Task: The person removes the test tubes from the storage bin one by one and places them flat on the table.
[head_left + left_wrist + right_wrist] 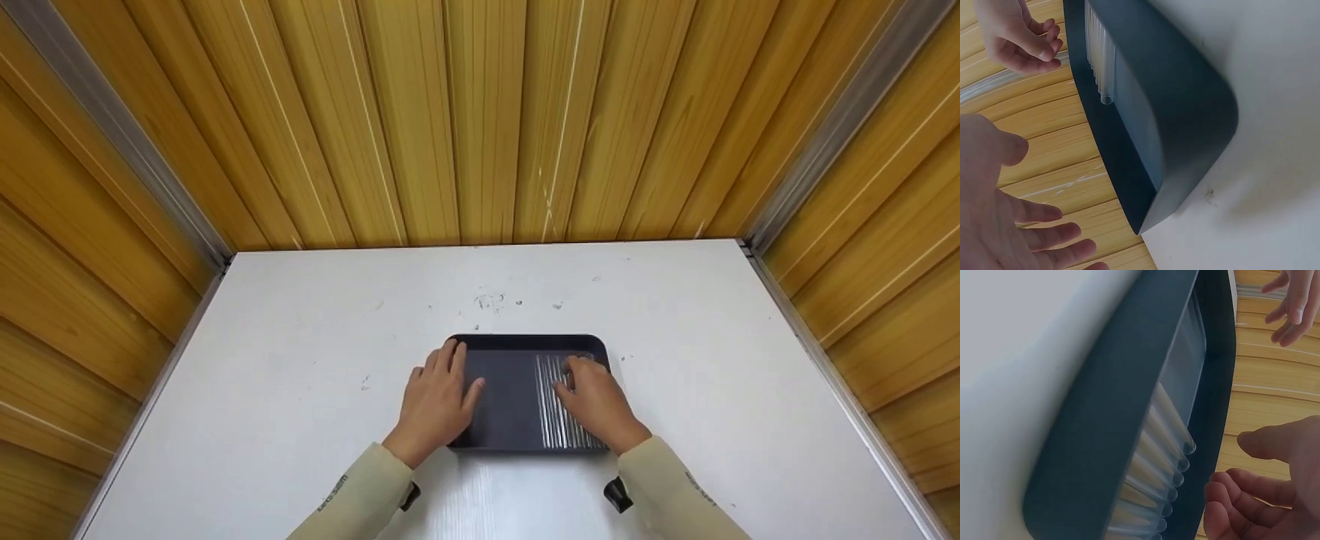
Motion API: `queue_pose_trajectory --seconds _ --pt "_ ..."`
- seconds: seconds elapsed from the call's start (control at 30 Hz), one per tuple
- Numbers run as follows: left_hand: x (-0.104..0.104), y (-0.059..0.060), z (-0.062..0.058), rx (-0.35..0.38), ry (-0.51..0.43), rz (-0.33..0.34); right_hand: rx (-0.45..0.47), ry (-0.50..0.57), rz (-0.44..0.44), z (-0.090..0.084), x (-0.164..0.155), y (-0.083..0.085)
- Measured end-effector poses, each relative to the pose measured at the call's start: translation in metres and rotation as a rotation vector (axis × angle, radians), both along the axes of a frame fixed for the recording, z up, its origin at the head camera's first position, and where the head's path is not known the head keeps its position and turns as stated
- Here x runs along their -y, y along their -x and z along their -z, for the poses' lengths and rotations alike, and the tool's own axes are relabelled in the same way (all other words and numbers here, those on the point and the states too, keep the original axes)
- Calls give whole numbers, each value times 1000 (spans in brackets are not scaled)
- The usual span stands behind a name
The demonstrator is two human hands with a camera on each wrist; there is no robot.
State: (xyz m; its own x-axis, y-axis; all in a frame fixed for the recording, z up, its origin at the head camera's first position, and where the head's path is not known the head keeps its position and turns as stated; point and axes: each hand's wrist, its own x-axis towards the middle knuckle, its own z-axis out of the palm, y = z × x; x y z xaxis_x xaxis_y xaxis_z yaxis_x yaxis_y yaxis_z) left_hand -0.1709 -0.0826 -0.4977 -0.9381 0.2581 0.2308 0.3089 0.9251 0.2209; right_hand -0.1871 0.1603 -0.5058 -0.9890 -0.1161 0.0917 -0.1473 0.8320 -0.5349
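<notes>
A: Where do we see the tray [502, 397]?
B: Mid-table [300, 337], near edge, clear tubes [559, 409] in its right half.
A: And our 2 hands?
B: Left hand [436, 405] and right hand [596, 401] hover over it, fingers relaxed, holding nothing.

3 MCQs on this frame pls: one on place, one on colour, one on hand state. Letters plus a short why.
1. Where do the clear tubes lie in the tray?
A. its right part
B. its left part
C. outside it, on the table

2. What colour is the tray?
A. white
B. dark blue-black
C. red

3. How is the left hand?
A. gripping a tube
B. clenched in a fist
C. open, holding nothing

Answers:
1 A: in the head view the tubes lie in a row under the right hand.
2 B: it looks dark against the white table.
3 C: the left wrist view shows spread fingers and an empty palm.
</notes>
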Motion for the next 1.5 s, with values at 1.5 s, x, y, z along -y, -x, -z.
queue_pose_trajectory --seconds 1.5 --pt "15 15 40 35 -25 -203 8 -2 17 27 30 2"
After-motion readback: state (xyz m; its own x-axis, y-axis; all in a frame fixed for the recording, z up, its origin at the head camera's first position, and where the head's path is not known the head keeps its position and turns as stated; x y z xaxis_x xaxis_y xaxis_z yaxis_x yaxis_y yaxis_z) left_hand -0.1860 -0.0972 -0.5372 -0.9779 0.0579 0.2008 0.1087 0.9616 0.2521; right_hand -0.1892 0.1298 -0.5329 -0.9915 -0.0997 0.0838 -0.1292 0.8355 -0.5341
